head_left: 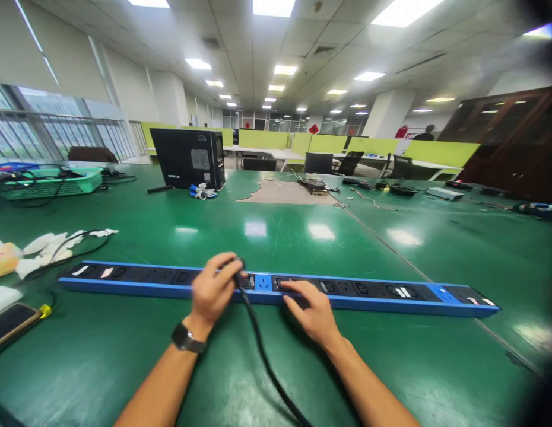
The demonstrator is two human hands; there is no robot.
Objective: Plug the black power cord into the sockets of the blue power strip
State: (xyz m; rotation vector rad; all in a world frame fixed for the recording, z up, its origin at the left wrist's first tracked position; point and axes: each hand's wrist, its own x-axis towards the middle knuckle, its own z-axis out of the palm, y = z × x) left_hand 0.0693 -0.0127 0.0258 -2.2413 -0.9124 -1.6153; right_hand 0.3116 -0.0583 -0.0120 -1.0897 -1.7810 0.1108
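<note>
A long blue and black power strip (169,290) lies across the green table in front of me, with rows of sockets and two blue socket blocks. My left hand (215,287), wearing a dark watch at the wrist, pinches the plug end of a black power cord (267,356) over the strip, left of the middle blue block. Its fingers hide most of the plug, so I cannot tell whether it sits in a socket. From there the cord runs down towards me. My right hand (311,308) rests its fingertips on the strip, right of that block, thumb and fingers apart and holding nothing.
A phone (13,323), white gloves (48,252) and a thin black cable lie at the left. Farther back stand a green basket (75,182) with cables and a black computer case (187,159). Loose electronic parts (316,185) lie beside a worn table patch.
</note>
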